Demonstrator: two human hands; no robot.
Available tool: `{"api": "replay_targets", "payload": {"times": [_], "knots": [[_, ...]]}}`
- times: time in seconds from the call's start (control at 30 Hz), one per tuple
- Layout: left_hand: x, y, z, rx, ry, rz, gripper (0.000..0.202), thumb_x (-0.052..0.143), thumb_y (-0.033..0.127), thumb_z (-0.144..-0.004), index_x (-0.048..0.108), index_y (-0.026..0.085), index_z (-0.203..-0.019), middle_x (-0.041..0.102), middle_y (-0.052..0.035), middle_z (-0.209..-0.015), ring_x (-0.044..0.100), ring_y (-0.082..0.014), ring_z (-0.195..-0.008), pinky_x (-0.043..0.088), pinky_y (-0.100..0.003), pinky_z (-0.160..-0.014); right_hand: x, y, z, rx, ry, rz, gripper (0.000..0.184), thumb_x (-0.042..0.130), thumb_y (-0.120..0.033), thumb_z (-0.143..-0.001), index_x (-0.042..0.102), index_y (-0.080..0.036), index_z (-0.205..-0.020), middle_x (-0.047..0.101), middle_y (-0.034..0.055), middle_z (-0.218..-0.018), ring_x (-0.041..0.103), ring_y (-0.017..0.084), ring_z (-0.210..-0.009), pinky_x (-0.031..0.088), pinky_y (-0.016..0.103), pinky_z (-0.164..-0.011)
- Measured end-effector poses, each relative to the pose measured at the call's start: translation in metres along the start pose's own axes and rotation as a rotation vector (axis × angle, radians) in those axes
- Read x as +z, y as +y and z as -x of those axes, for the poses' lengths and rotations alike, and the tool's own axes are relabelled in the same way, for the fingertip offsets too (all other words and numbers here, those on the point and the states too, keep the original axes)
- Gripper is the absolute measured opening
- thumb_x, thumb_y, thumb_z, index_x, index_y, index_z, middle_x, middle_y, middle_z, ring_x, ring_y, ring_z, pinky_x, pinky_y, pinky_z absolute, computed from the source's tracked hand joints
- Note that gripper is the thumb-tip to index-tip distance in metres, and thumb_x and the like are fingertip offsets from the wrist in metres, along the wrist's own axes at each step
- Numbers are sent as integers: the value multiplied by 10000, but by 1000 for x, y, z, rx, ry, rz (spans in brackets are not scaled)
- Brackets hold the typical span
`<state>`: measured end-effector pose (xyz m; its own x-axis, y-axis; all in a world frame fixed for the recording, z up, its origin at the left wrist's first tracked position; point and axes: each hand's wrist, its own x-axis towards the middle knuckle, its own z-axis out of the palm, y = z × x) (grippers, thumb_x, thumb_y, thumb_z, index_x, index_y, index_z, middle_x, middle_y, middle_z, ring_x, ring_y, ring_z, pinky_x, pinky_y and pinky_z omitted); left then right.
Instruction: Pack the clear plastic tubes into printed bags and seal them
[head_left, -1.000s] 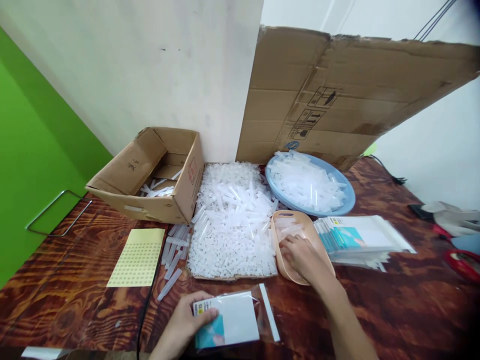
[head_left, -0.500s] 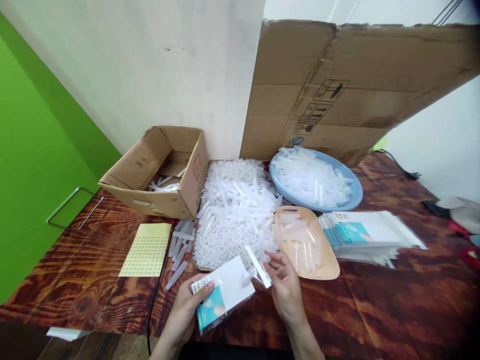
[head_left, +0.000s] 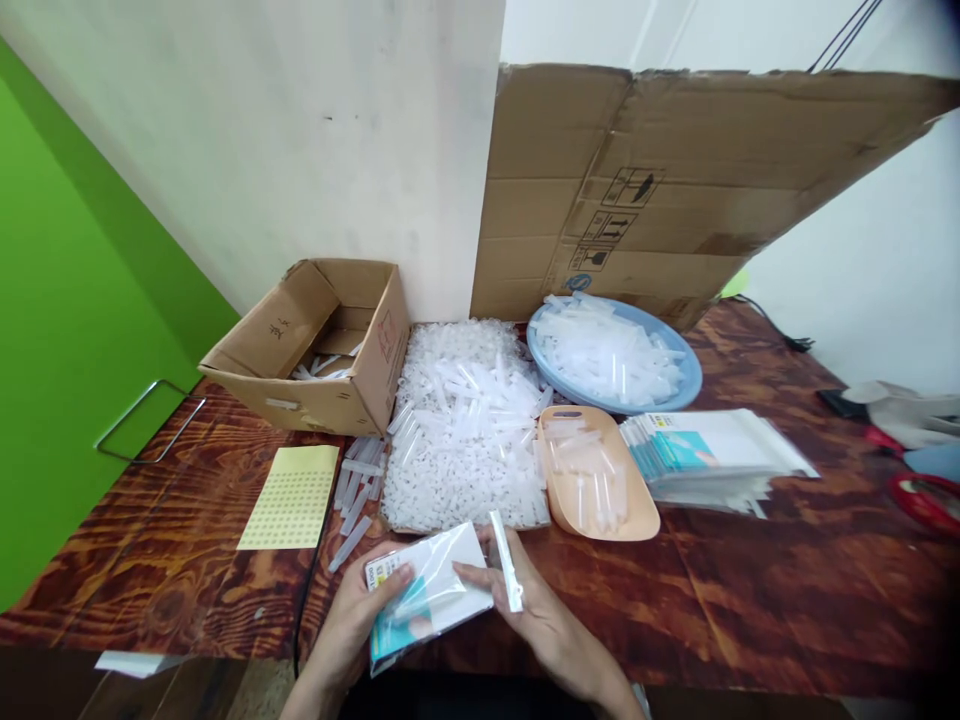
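My left hand (head_left: pixel 367 600) is closed on the near-left end of a clear plastic packet (head_left: pixel 442 590), its thumb on top. The packet has a white and teal printed face. At the packet's other end, my right hand (head_left: pixel 536 605) grips it, with a finger lying across the face and the rest partly behind the clear film. A narrow white strip (head_left: pixel 505 560) at the bag's end stands up against the right hand. Just beyond the hands lies a heap of small translucent plastic pieces (head_left: pixel 465 490), with clear tubes (head_left: pixel 480 395) on top.
A peach tray (head_left: pixel 646 515) of clear tubes and a stack of similar packets (head_left: pixel 682 450) sit at right. Behind them is a blue basin (head_left: pixel 694 375) of tubes. An open cardboard box (head_left: pixel 300 395), a yellow sticker sheet (head_left: pixel 289 500) and a black cable (head_left: pixel 306 590) are at left.
My right hand has moved in against the packet's end, and a finger now lies across its face. The packet has shifted slightly left and down. The whole view has shifted a little.
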<state>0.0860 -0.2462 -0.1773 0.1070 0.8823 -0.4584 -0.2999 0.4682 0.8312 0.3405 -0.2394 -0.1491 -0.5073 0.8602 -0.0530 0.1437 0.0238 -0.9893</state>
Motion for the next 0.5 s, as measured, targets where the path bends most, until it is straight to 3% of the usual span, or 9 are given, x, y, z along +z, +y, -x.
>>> {"api": "replay_targets", "payload": {"times": [0.1, 0.23, 0.27, 0.37, 0.5], "knots": [[-7, 1, 1, 16, -12, -154, 371, 828, 450, -746, 752, 148, -947, 710, -48, -805, 625, -173, -691, 463, -209, -601, -22, -7, 0, -15, 34, 141, 353, 451, -376, -1053, 685, -276, -1298, 543, 88, -1428, 519, 267, -1308, 410, 429, -1105], [-1, -2, -3, 174, -29, -585, 264, 810, 401, -764, 791, 198, -932, 736, -85, -910, 673, -264, -866, 524, -312, -777, -88, 1, -13, -8, 464, 537, 275, 475, -313, -1023, 723, -226, -1102, 711, 94, -1114, 653, 264, -1070, 492, 400, -951], [3, -2, -4, 262, -35, -690, 232, 802, 374, -773, 797, 222, -949, 732, -93, -972, 667, -287, -944, 520, -348, -852, -106, 5, -19, 26, 498, 674, 261, 483, -294, -1007, 722, -206, -1068, 724, 100, -1071, 668, 267, -1020, 502, 388, -905], [14, -1, -9, 519, 0, -891, 200, 750, 317, -828, 783, 271, -1019, 684, -98, -1094, 614, -307, -1090, 477, -405, -976, -142, 17, -40, 275, 465, 1049, 262, 479, -225, -974, 737, -178, -961, 753, 113, -976, 703, 261, -911, 496, 341, -794], [22, 12, -22, 639, 106, -959, 125, 650, 293, -919, 749, 249, -981, 659, -81, -1035, 618, -273, -1044, 490, -359, -915, -143, 30, -69, 435, 432, 1187, 326, 480, -250, -982, 738, -139, -818, 753, 179, -838, 724, 297, -793, 457, 340, -674]]}}
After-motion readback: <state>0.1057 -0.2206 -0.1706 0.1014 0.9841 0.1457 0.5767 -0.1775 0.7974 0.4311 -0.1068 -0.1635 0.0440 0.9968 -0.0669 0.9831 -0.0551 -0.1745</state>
